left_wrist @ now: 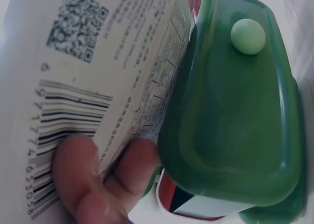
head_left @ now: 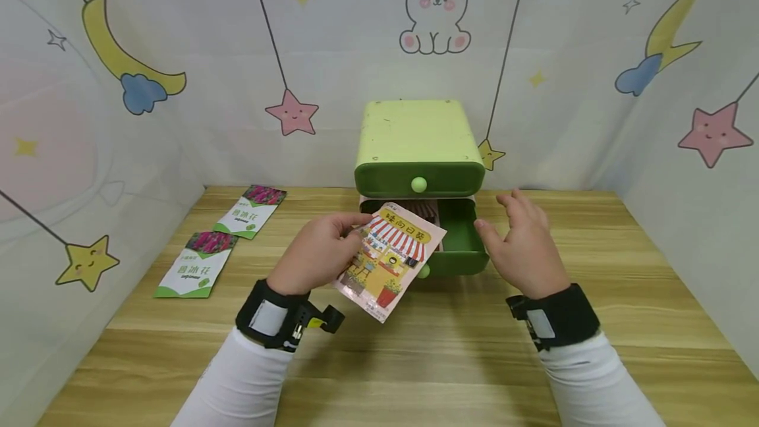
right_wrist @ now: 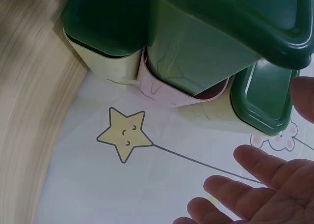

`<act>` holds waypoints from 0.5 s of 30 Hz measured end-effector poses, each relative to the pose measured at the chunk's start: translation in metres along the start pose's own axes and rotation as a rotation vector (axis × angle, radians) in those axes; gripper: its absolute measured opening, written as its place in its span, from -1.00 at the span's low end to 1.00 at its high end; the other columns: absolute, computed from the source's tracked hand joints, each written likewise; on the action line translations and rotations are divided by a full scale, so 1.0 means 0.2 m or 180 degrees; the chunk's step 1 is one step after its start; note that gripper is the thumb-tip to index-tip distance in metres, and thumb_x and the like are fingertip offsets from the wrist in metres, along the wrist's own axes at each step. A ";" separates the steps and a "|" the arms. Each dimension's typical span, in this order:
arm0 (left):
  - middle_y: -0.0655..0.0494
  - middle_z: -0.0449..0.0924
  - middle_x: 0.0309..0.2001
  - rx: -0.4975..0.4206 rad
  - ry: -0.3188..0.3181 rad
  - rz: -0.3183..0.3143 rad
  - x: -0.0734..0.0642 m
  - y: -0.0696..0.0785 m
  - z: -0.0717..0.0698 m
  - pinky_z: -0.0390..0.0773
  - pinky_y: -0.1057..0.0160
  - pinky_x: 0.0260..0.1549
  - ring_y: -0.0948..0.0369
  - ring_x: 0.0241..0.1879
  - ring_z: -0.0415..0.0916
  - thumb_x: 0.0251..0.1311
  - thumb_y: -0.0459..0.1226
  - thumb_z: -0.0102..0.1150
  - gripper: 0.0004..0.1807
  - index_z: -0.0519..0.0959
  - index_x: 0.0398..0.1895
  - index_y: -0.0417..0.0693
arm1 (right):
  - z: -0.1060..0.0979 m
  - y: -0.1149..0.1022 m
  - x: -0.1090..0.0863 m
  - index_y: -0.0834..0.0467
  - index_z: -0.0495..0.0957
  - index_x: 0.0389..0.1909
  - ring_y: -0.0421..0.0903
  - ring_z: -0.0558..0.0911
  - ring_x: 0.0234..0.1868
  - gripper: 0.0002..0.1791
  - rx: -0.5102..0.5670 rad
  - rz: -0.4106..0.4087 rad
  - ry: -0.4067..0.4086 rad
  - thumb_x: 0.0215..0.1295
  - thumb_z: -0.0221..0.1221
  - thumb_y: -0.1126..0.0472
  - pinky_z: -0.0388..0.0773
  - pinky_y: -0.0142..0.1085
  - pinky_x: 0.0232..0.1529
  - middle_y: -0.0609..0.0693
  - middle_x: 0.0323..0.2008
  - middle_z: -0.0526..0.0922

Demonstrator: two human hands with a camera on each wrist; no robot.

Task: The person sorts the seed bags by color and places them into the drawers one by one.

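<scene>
Head view: the illustrated packet [head_left: 394,262] hides part of the open lower drawer [head_left: 465,263] and partly covers its knob [head_left: 423,271]; its bottom print is too small to read. Left wrist view: the left hand [left_wrist: 100,189] covers part of the barcode [left_wrist: 73,111]; frame edges crop the packet. Right wrist view: the right hand [right_wrist: 282,194] is cut off at right and bottom.

The head view is bright and even, with soft shadows across the wooden surface [head_left: 450,354]. Both wrist views are dimmer and hazy; sheen streaks the green drawer front [left_wrist: 230,111], and fine print on the sunflower packet [left_wrist: 117,76] seems slightly blurred.
</scene>
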State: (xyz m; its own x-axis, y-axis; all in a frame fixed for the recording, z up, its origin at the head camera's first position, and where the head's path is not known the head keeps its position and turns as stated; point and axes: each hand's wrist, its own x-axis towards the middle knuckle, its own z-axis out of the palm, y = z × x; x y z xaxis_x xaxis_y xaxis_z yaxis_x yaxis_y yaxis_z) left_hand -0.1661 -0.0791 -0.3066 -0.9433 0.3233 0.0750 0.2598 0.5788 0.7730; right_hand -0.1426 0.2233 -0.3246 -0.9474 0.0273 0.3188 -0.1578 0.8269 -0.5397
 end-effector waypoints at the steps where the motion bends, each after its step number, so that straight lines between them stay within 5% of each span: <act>1: 0.11 0.58 -0.30 -0.0039 -0.0014 -0.0008 0.00 0.00 0.00 0.42 0.29 -0.75 0.22 -0.63 0.49 0.23 -0.26 -0.07 -0.60 0.54 0.12 0.07 | 0.00 0.00 0.00 0.35 0.20 0.30 0.32 -0.08 0.32 -0.33 0.0004 -0.0002 0.0003 0.37 0.02 -0.05 0.05 0.32 0.18 0.38 0.35 0.04; 7: 0.08 0.60 -0.33 -0.0177 -0.0043 -0.0052 0.04 -0.02 0.02 0.49 0.26 -0.72 0.21 -0.59 0.52 0.29 -0.25 -0.09 -0.62 0.50 0.15 0.05 | 0.00 0.01 0.00 0.34 0.20 0.30 0.32 -0.08 0.31 -0.32 0.0038 -0.0022 -0.0003 0.37 0.01 -0.06 0.04 0.31 0.19 0.38 0.35 0.04; 15: 0.15 0.52 -0.14 0.0093 0.0064 -0.0035 0.10 -0.03 0.03 0.51 0.18 -0.46 0.23 -0.39 0.48 0.33 -0.21 -0.10 -0.73 0.59 -0.04 0.13 | 0.01 0.01 0.00 0.36 0.19 0.30 0.31 -0.09 0.32 -0.32 0.0051 -0.0048 -0.0039 0.38 0.01 -0.05 0.02 0.30 0.20 0.38 0.35 0.04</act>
State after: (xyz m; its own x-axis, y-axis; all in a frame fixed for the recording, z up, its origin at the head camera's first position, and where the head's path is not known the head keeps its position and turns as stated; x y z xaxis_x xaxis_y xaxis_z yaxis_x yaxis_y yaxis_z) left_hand -0.1845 -0.0713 -0.3141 -0.9500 0.3020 0.0795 0.2551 0.6038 0.7552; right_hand -0.1425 0.2236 -0.3263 -0.9482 0.0080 0.3175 -0.1763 0.8181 -0.5473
